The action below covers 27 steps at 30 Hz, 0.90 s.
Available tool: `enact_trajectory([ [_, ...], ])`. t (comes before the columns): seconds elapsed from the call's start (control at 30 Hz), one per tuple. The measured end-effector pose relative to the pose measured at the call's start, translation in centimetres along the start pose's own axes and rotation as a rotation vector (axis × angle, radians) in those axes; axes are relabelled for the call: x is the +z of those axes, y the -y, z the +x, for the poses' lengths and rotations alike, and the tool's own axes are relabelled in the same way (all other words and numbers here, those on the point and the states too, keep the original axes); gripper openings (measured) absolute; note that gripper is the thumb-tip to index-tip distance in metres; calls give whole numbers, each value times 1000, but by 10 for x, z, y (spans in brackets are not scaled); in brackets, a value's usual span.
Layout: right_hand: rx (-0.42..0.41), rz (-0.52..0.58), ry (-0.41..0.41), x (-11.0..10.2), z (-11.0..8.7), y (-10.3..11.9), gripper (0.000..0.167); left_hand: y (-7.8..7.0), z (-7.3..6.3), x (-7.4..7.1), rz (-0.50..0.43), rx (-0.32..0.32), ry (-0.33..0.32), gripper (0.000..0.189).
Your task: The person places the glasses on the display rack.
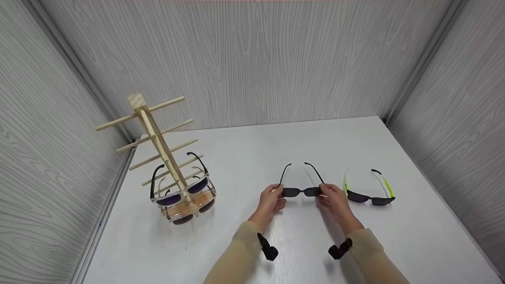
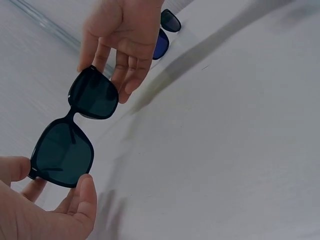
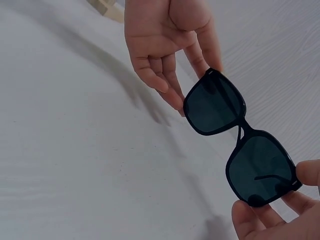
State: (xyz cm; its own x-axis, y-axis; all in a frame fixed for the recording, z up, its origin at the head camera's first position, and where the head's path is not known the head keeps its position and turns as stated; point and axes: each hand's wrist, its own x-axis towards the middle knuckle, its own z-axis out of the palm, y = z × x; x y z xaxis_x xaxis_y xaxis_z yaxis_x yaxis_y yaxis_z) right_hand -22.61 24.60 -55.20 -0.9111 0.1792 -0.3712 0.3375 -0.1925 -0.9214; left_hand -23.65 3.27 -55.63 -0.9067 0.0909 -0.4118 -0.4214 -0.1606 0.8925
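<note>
Two hands share one pair: the black sunglasses (image 1: 291, 192), held a bit right of centre, prob. just above the white table (image 1: 300, 252), arms unfolded and pointing away from the person. Left hand (image 1: 272, 201) pinches one outer end of the frame, thumb vs. fingers; right hand (image 1: 334, 200) has the same grip on the other end, so neither is free.

Main risk, imo: uneven force. If one hand lifts or twists w/o the other, the frame could flex at the bridge or slip from a pinch, b/c only the ends are held. Smudged lenses are another (fingertips sit right at the lower rims, per both wrist views). Open arms could also fold or catch if they brush something.

Next hazard: the yellow-green-armed sunglasses (image 1: 382, 201), lying unfolded just beyond the right hand; a careless outward swing of that hand could knock them. Over on the left, well apart, stands the wooden rack (image 1: 153, 132), w/ at least two pairs on its lower pegs, incl. clear-framed glasses (image 1: 169, 200). Any bump from a sleeve or stray arm there could tip it or shake those pairs loose, esp. as it looks tall and slim.
</note>
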Motion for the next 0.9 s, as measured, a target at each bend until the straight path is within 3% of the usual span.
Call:
enact_trajectory([
  [0.27, 19, -12, 34, -2, -4, -1, 38, 0, -6, -9, 18, -6, 34, 35],
  [0.47, -18, 19, 53, 1, -12, 0, 33, -1, -11, -16, 19, 17, 61, 34],
  [0.9, -50, 42, 100, 9, -29, 8, 38, -13, -33, -32, -17, 9, 129, 37],
])
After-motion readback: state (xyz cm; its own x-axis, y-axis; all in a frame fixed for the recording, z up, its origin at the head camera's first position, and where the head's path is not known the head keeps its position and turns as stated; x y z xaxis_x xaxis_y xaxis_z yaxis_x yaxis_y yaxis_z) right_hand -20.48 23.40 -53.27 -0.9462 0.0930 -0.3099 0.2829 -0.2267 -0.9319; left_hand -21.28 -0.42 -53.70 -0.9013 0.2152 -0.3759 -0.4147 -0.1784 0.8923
